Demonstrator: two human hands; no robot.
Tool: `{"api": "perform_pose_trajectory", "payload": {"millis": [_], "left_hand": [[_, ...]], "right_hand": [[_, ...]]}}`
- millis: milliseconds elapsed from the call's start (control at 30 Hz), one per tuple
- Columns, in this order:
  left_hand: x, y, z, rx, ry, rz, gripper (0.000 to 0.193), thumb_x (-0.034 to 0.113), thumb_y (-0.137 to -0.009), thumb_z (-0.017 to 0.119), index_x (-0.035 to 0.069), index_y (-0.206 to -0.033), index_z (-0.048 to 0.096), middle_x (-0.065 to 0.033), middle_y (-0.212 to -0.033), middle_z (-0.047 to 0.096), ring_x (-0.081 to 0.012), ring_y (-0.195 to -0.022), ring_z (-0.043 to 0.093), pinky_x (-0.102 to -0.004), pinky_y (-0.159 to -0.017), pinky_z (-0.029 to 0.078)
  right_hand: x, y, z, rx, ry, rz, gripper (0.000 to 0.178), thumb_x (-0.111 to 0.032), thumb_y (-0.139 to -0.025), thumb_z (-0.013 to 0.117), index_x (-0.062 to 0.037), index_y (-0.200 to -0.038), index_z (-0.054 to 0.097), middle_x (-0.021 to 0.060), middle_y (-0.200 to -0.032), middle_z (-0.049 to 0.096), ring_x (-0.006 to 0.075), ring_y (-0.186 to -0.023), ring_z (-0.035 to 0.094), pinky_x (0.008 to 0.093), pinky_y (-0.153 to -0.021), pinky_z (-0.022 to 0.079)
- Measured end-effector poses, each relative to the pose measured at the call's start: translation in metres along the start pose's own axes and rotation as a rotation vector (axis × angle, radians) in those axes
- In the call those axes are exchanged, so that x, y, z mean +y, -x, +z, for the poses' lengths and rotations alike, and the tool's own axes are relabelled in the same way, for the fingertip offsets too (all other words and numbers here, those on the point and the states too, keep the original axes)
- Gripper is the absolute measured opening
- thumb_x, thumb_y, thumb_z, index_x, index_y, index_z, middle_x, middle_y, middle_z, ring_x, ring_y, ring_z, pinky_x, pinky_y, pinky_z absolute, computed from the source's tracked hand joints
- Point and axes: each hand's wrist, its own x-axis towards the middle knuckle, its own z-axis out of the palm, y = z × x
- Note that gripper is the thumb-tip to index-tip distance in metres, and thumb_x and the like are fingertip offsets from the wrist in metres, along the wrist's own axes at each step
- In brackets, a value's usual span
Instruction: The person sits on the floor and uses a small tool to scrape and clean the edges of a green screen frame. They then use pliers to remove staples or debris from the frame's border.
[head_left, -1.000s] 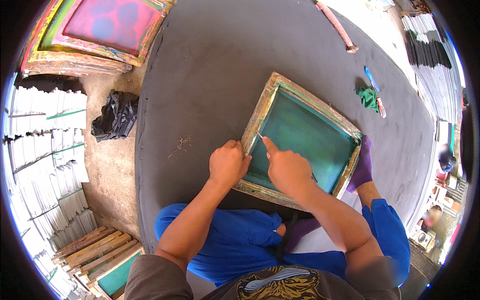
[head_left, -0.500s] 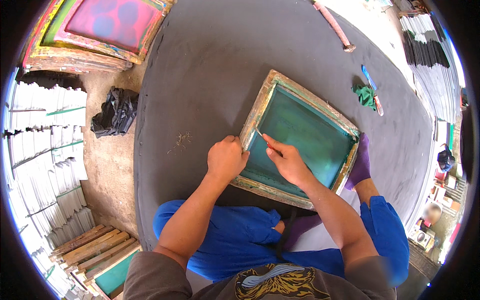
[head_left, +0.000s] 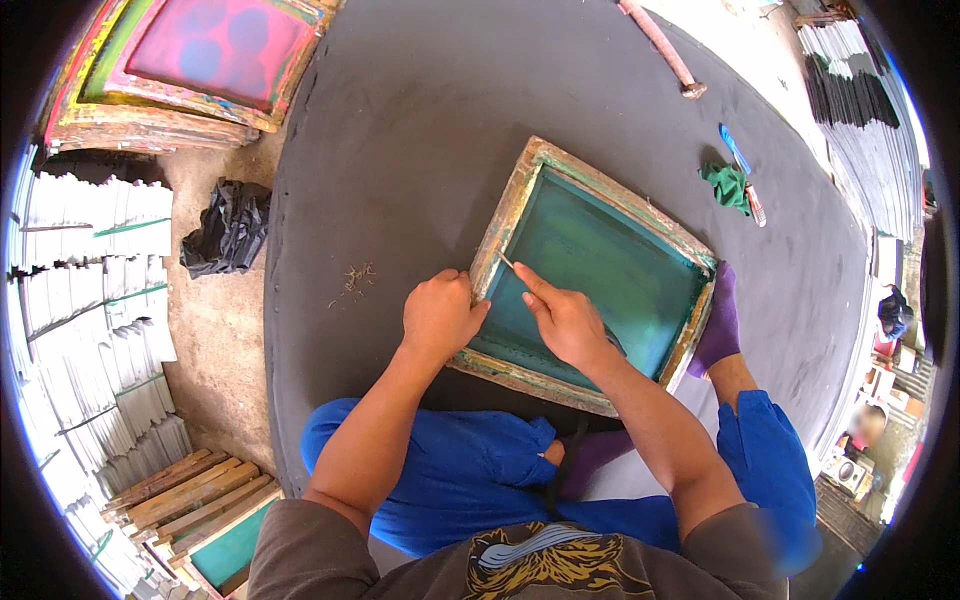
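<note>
A wooden screen-printing frame (head_left: 680, 237) with a teal-green mesh (head_left: 590, 270) lies tilted on the dark table in front of me. My left hand (head_left: 440, 315) is closed around its left bar, thumb on the upper face. In my right hand (head_left: 565, 318) is a slim metal-tipped tool (head_left: 506, 261), its tip at the inner edge of that same left bar. The palm covers most of the tool, and a dark end shows below the hand. My purple-socked foot (head_left: 715, 315) rests against the frame's right corner.
Small thin scraps (head_left: 355, 280) lie left of the frame. Farther right are a hammer (head_left: 665, 50), a green cloth (head_left: 725, 187) and a blue-handled cutter (head_left: 735, 150). Painted frames (head_left: 160, 135), a black plastic bag (head_left: 228, 228) and white stacks (head_left: 95, 225) stand left of the table.
The tool's tip has moved slightly left, from over the mesh edge onto the left bar, and my right hand has turned. Frame and left hand have shifted a little left.
</note>
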Motion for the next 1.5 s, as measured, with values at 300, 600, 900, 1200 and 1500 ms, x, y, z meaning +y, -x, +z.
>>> {"api": "perform_pose_trajectory", "payload": {"millis": [300, 600, 900, 1200, 1500], "left_hand": [[0.010, -0.001, -0.012, -0.074, 0.016, -0.073, 0.041, 0.035, -0.081, 0.085, 0.000, -0.099, 0.075, -0.0210, -0.093, 0.072, -0.0414, -0.089, 0.073, -0.0511, -0.078, 0.059], [0.011, 0.005, -0.011, -0.114, 0.026, -0.164, 0.038, 0.034, -0.082, 0.084, 0.000, -0.097, 0.078, -0.0238, -0.096, 0.074, -0.0424, -0.091, 0.074, -0.0511, -0.080, 0.060], [0.013, 0.007, -0.009, -0.069, 0.033, -0.139, 0.036, 0.031, -0.083, 0.084, -0.001, -0.096, 0.077, -0.0243, -0.098, 0.073, -0.0419, -0.090, 0.075, -0.0497, -0.081, 0.061], [0.010, 0.007, 0.002, -0.024, 0.002, -0.080, 0.031, 0.026, -0.082, 0.081, -0.003, -0.092, 0.077, -0.0238, -0.096, 0.073, -0.0419, -0.087, 0.074, -0.0498, -0.080, 0.061], [0.015, 0.004, 0.001, -0.022, -0.005, -0.116, 0.029, 0.025, -0.081, 0.081, -0.002, -0.090, 0.077, -0.0234, -0.094, 0.073, -0.0414, -0.088, 0.074, -0.0500, -0.080, 0.060]], "right_hand": [[-0.007, -0.002, -0.025, -0.158, -0.529, 0.225, 0.043, -0.031, -0.108, 0.058, -0.0242, -0.151, 0.057, 0.0148, -0.102, 0.077, 0.0309, -0.073, 0.072, 0.0432, -0.074, 0.057], [-0.073, 0.003, -0.040, -0.166, 0.172, 0.305, 0.040, -0.033, -0.107, 0.054, -0.0304, -0.147, 0.061, 0.0201, -0.095, 0.075, 0.0442, -0.087, 0.072, 0.0541, -0.082, 0.057], [-0.073, 0.003, -0.035, -0.153, 0.370, 0.217, 0.044, -0.031, -0.107, 0.053, -0.0294, -0.151, 0.055, 0.0208, -0.091, 0.075, 0.0465, -0.085, 0.072, 0.0558, -0.079, 0.058], [-0.070, -0.011, -0.034, -0.213, 0.297, 0.168, 0.062, -0.013, -0.096, 0.059, -0.0181, -0.157, 0.049, 0.0217, -0.092, 0.076, 0.0407, -0.082, 0.075, 0.0550, -0.073, 0.060], [-0.068, -0.011, -0.043, -0.265, 0.020, 0.319, 0.045, -0.025, -0.106, 0.055, -0.0204, -0.151, 0.056, 0.0284, -0.102, 0.073, 0.0473, -0.095, 0.071, 0.0525, -0.089, 0.056]]}}
